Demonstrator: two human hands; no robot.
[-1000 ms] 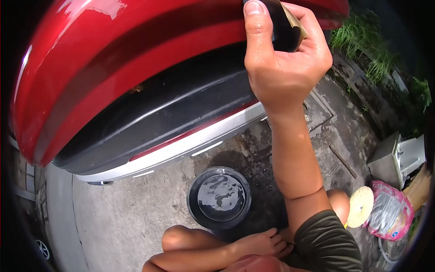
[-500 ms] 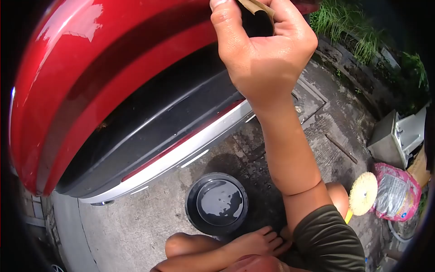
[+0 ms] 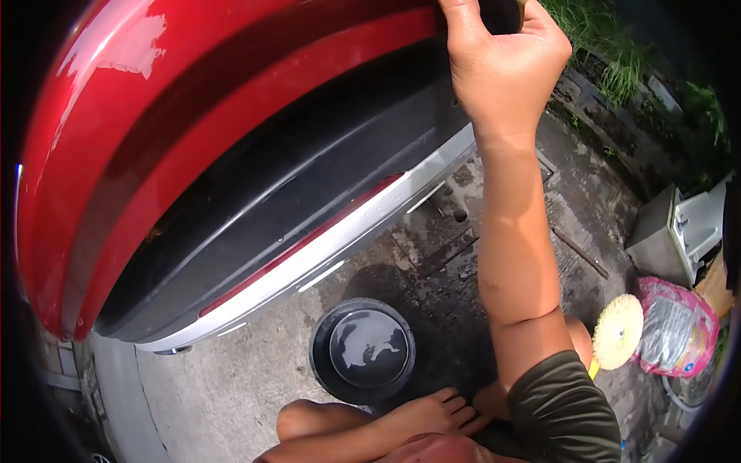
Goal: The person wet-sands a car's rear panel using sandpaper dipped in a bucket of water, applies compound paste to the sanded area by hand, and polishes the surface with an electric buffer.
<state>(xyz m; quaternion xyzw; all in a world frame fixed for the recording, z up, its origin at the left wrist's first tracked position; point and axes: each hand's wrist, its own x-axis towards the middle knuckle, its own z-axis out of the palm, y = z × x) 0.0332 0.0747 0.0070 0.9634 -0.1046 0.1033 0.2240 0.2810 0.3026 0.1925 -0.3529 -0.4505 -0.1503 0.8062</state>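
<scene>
High in the view, my right hand (image 3: 509, 69) is raised at the red car body (image 3: 309, 69), gripping a dark sheet (image 3: 502, 14) between thumb and fingers. Its fingertips and most of the sheet are cut off by the top edge. Below the red panel run a black bumper (image 3: 309, 170) and a silver-white lower strip. My left hand (image 3: 432, 414) lies low by my legs, fingers slightly apart, with nothing seen in it. A round dark basin (image 3: 316, 363) of water stands on the ground beneath the bumper.
Right of my raised arm, a round cream pad (image 3: 618, 332) with a yellow part stands before a pink bag (image 3: 706, 332). Behind are a grey box-like container (image 3: 660, 239) and grass (image 3: 617, 73). A thin stick (image 3: 580, 253) lies on the wet concrete.
My right hand first went left over the car, then back right and up, still holding the sheet. My left hand stays low by my legs. The view has shifted slightly.
</scene>
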